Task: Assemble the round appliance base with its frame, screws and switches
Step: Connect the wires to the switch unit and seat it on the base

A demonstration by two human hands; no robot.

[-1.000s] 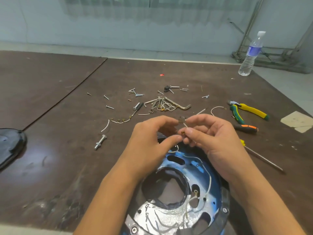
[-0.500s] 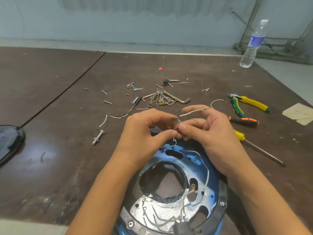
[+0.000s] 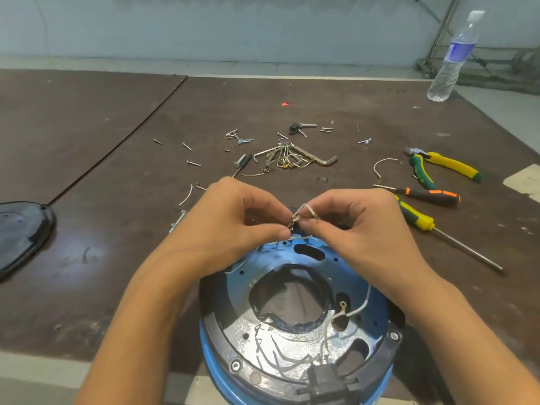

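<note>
The round appliance base (image 3: 295,325) lies open side up at the table's near edge, blue with a black frame ring (image 3: 382,346), a shiny metal plate and loose white wires inside. Over its far rim, my left hand (image 3: 233,223) and my right hand (image 3: 350,226) meet fingertip to fingertip. Both pinch a short white wire (image 3: 304,211) bent into a loop, with a small brass terminal at its lower end. Loose screws (image 3: 242,140) and wire pieces lie scattered farther back.
Hex keys (image 3: 309,159) sit among the scattered parts. Yellow-green pliers (image 3: 438,165), an orange-black screwdriver (image 3: 429,195) and a yellow-green screwdriver (image 3: 423,220) lie right. A black cover (image 3: 20,232) rests at left, a water bottle (image 3: 453,57) at far right.
The head view tilted down, so the base shows more fully. The wire that stuck out to the right is now bent into a loop between my fingertips.
</note>
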